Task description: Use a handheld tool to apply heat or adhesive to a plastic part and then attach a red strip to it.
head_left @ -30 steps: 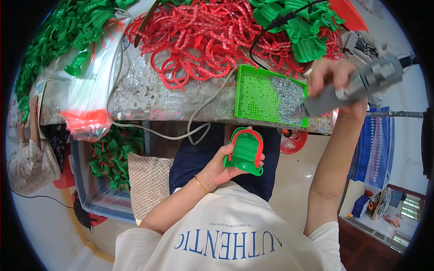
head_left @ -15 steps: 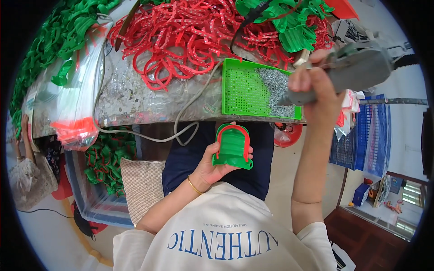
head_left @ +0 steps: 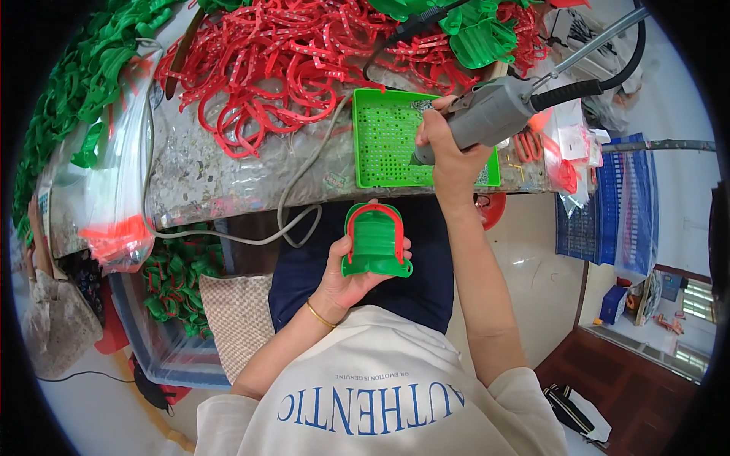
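Observation:
In front of my lap, my left hand [head_left: 340,283] holds a ribbed green plastic piece [head_left: 375,234] from below, thumb along its left edge. A red arched strip [head_left: 399,228] lies around the piece's upper rim. My right hand [head_left: 456,159] is wrapped round a grey electric screwdriver [head_left: 498,110] with a black cable. Its tip points down and left over a bright green perforated tray [head_left: 365,183]. Small silver screws [head_left: 420,106] lie in the tray, largely hidden behind my hand and the tool.
A tangle of red strips [head_left: 251,83] covers the back of the table [head_left: 220,178]. Green pieces [head_left: 91,76] are heaped at the far left. A grey cord [head_left: 285,199] loops over the table's front edge. Left of my lap stands a bin [head_left: 163,365] of assembled pieces. Another person's arm [head_left: 38,251] shows at far left.
My right hand has brought the screwdriver left over the tray, and the tool has turned. My left hand with the green piece has stayed nearly in place, while the view has shifted slightly.

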The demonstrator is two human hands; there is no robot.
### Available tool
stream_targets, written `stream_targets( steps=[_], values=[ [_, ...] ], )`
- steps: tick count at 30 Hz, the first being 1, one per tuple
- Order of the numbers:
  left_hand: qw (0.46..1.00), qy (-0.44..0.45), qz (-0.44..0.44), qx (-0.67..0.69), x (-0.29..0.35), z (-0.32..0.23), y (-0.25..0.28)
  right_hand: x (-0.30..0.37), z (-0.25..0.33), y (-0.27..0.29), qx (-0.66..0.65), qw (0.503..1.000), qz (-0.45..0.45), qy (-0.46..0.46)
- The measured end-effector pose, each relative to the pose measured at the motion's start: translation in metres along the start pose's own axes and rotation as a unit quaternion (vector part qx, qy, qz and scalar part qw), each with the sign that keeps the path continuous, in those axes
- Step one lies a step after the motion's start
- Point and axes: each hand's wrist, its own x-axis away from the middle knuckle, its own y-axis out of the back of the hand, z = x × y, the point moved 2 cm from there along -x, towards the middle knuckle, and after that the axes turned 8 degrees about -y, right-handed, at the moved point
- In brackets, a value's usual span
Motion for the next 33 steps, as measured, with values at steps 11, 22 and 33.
stream_targets(
  steps=[11, 22, 33],
  values=[
    [1.000, 0.018, -0.020, 0.003, 0.001, -0.004, 0.003, 0.003, -0.011, -0.003, -0.013, 1.000, -0.025, 0.001],
    [1.000, 0.014, -0.012, -0.007, 0.000, -0.004, 0.010, 0.003, -0.015, -0.005, -0.025, 0.999, -0.025, 0.009],
    [1.000, 0.006, -0.002, 0.018, 0.000, -0.004, 0.007, 0.008, 0.028, -0.012, -0.089, 0.996, -0.004, -0.004]
  ],
)
